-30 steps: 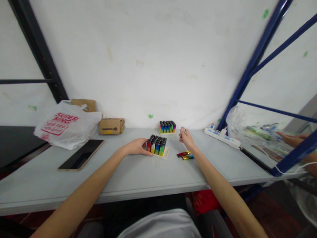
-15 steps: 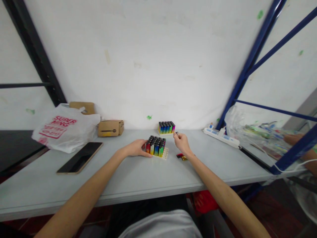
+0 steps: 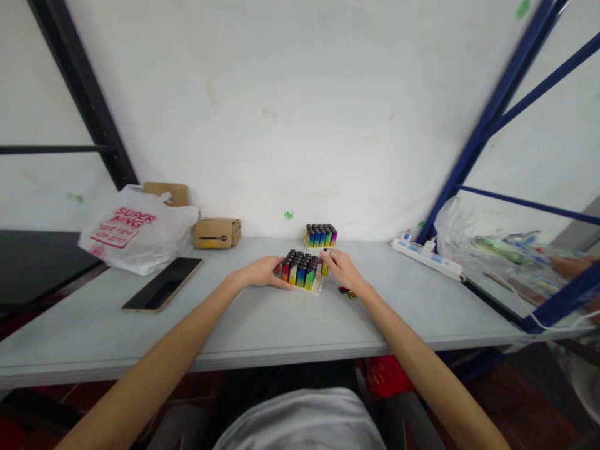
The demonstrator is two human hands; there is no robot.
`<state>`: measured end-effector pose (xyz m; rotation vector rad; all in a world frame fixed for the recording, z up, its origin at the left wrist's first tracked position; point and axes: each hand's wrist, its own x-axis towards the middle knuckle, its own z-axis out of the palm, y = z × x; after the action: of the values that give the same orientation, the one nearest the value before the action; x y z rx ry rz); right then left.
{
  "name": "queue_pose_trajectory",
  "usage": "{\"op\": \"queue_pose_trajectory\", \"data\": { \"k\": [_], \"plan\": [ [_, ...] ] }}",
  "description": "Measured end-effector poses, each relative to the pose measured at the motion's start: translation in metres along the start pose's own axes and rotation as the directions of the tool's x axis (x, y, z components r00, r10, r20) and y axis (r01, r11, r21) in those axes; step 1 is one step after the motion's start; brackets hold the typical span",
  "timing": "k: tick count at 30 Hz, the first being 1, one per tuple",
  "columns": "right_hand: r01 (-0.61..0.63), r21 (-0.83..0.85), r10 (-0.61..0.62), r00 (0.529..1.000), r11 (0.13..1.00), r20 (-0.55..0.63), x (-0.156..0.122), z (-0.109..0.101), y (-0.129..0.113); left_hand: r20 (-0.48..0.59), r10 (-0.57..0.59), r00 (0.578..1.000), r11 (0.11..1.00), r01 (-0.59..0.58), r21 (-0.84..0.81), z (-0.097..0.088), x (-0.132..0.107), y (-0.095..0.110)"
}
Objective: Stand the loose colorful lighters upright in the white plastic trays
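Several colourful lighters (image 3: 300, 273) with black tops stand upright in rows in a white holed tray (image 3: 317, 289). My left hand (image 3: 266, 272) is wrapped round the left side of this block, thumb along its front. Between the fingers of my right hand (image 3: 340, 265) is a yellowish lighter (image 3: 324, 269), upright at the right edge of the tray; whether its lower end sits in a hole I cannot tell. Beneath my right wrist lie a few loose lighters (image 3: 348, 292), red and yellow, partly hidden by it.
Against the wall stands a second block of lighters (image 3: 321, 235). To the left are a cardboard box (image 3: 217, 233), a plastic bag (image 3: 140, 228) and a phone (image 3: 164, 284). On the right lie a power strip (image 3: 426, 257) and a blue frame post (image 3: 469, 156), with another person's hand (image 3: 574, 265) beyond.
My right hand has moved left and slightly down to the tray's right edge, bringing a lighter with it. My left hand stays on the block. The whole view has shifted a little.
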<state>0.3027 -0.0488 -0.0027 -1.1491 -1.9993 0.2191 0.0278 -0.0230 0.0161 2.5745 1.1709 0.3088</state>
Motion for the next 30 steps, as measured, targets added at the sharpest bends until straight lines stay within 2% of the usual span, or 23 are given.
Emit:
{"op": "queue_pose_trajectory", "data": {
  "k": [4,6,11,15,18,21,23,25,26,30],
  "plan": [
    [-0.105,-0.097,0.108,0.994,0.990,0.026,-0.001,-0.002,0.000,0.025,-0.004,1.000,1.000,0.004,0.015,-0.001,0.000,0.002],
    [-0.134,-0.107,0.144,0.985,0.985,0.092,-0.001,-0.004,0.001,0.020,0.005,1.000,1.000,-0.005,0.006,0.000,0.000,0.001],
    [-0.035,-0.097,0.067,0.935,0.995,0.348,-0.001,-0.009,0.007,0.018,0.000,1.000,0.999,-0.001,0.034,0.001,0.001,0.000],
    [-0.015,-0.136,0.065,0.924,0.991,0.376,0.001,-0.008,0.009,0.015,-0.014,1.000,0.999,0.013,0.044,0.000,0.001,0.000],
    [-0.004,-0.044,0.023,0.898,0.999,0.439,0.000,-0.013,0.011,0.002,-0.014,1.000,0.999,0.014,0.033,0.001,0.001,-0.001],
    [-0.079,0.133,-0.001,0.857,0.988,0.516,-0.003,-0.030,0.018,-0.005,-0.009,1.000,1.000,0.009,0.025,0.002,0.001,-0.003],
    [-0.135,0.168,0.040,0.879,0.977,0.476,-0.008,-0.046,0.025,-0.014,-0.010,1.000,1.000,0.010,0.025,0.003,0.002,-0.005],
    [-0.164,0.144,0.088,0.899,0.976,0.428,-0.015,-0.063,0.032,-0.018,-0.013,1.000,1.000,0.013,0.028,0.004,0.002,-0.006],
    [-0.178,0.124,0.108,0.895,0.976,0.433,-0.020,-0.072,0.034,-0.014,-0.012,1.000,0.999,0.013,0.029,0.004,0.002,-0.006],
    [-0.230,0.036,0.179,0.840,0.973,0.513,-0.041,-0.094,0.037,-0.004,-0.005,1.000,1.000,0.005,0.010,0.002,0.002,-0.005]
  ]
}}
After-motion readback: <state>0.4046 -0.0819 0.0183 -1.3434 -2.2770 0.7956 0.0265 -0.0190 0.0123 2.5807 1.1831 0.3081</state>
